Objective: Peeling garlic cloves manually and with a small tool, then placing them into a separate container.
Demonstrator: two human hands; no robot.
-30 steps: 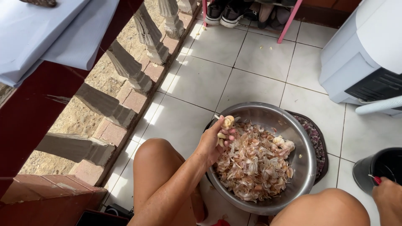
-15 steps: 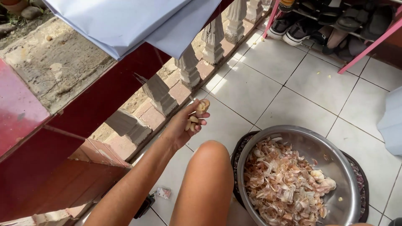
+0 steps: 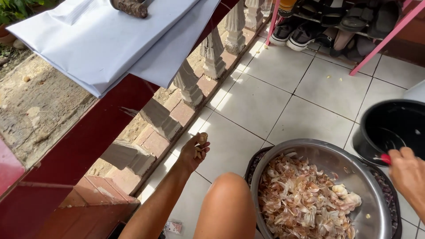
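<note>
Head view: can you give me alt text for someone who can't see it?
Seen from above, the person's left hand holds a small piece of garlic out over the tiled floor, away from a steel bowl of papery garlic skins. The right hand grips a red-handled tool beside a black pot.

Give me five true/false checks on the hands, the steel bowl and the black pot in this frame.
1. The left hand holds a small piece of garlic out over the floor tiles. True.
2. The steel bowl is filled with water. False: it holds papery garlic skins and a few peeled cloves.
3. The right hand grips something with a red handle. True.
4. The black pot is full of cloves. False: it looks nearly empty.
5. Both hands are inside the bowl. False: neither is.
</note>
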